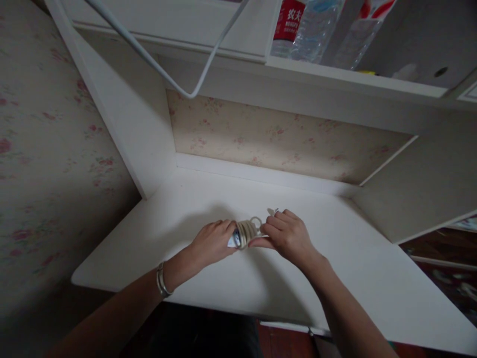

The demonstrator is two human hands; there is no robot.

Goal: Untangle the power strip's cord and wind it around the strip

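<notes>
An off-white cable (246, 233) is wound in several turns around a small white-and-blue object (234, 239), whose kind I cannot make out. My left hand (213, 242) is closed around the left end of this bundle and hides much of the object. On the other side, my right hand (288, 237) is closed on the cable close to the coil, its thumb stretched toward the turns. A small loop of cable stands up between the hands. A small pale piece with a metallic end (274, 212) sticks out beyond my right fingers. Both hands are over the white desk (335, 268).
Above the desk runs a white shelf (357, 79) with several plastic bottles (316, 30) on it. A bent white lamp arm or thick cord (192, 94) hangs at the upper left. White side panels (126, 109) flank the desk, and flowered wallpaper (276, 132) covers the back.
</notes>
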